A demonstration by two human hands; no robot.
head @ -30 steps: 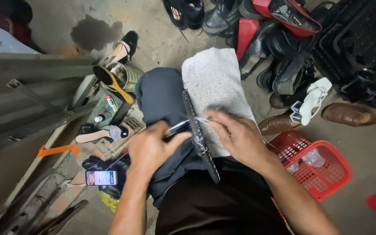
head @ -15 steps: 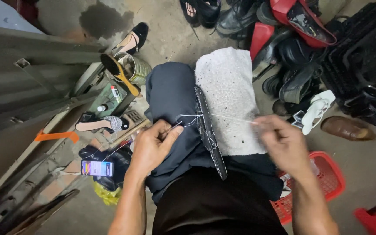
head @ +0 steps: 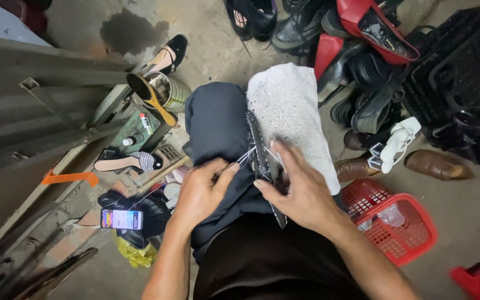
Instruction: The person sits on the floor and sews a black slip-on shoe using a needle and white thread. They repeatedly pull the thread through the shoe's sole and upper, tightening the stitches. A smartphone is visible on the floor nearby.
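- Head view: crowded; shoe pile right, red basket beside right knee, metal frame left.
- Dark strap on lap, between knees.
- Left hand pinching white thread beside strap; right hand fingers pressed onto strap.

Shoe sole: dark, rubbery, ridged edge, matt
Thread: thin, pale, slightly shiny
Towel: grey-white cloth, nubbly
Trousers: dark cloth, smooth, matt
Tin can: metal, dull sheen
Basket: red plastic, latticed
Brown shoe: leather, glossy
Floor: concrete, rough, stained
Phone: glossy lit screen
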